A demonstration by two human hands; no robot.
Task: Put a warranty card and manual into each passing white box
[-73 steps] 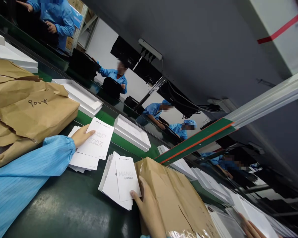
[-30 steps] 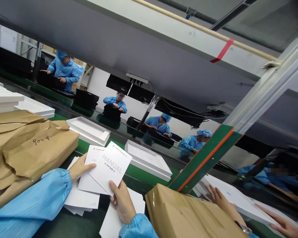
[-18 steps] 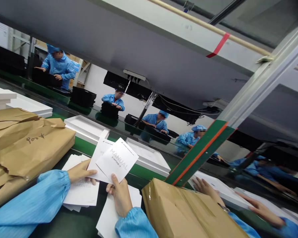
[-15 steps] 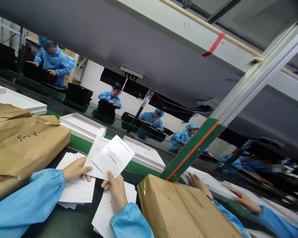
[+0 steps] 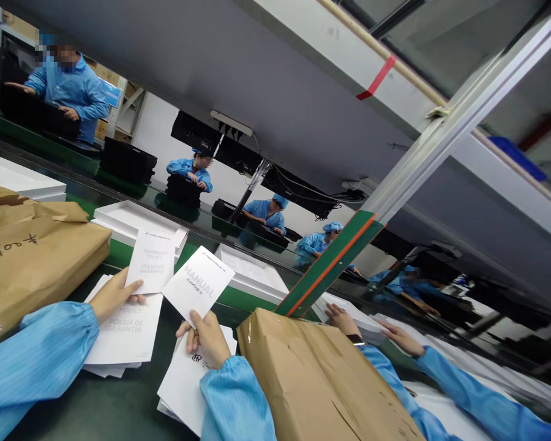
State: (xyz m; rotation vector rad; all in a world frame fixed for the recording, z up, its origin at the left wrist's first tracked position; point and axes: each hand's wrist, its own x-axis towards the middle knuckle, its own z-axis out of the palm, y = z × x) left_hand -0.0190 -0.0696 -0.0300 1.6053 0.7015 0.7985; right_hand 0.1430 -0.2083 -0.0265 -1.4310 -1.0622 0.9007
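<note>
My left hand (image 5: 116,294) pinches a white warranty policy leaflet (image 5: 152,260) by its lower left edge. Between the thumb and fingers of my right hand (image 5: 207,338) is a white manual (image 5: 198,280), tilted, with its cover facing me. The two papers are side by side, their edges close together. Below my left hand lies a stack of warranty leaflets (image 5: 123,343). A second stack of white papers (image 5: 183,383) sits under my right hand, partly hidden by the hand and sleeve.
Brown paper packages stand on the left (image 5: 41,263) and right (image 5: 316,373). Open white box trays (image 5: 140,220) line the green conveyor behind the stacks. A slanted post (image 5: 330,263) rises at right. A co-worker's hands (image 5: 344,321) reach over white boxes beyond the right package.
The warranty leaflet and the manual overlapped before; now they are apart, the leaflet more upright and shifted left. The whole view has also shifted a little. Both hands keep their grip.
</note>
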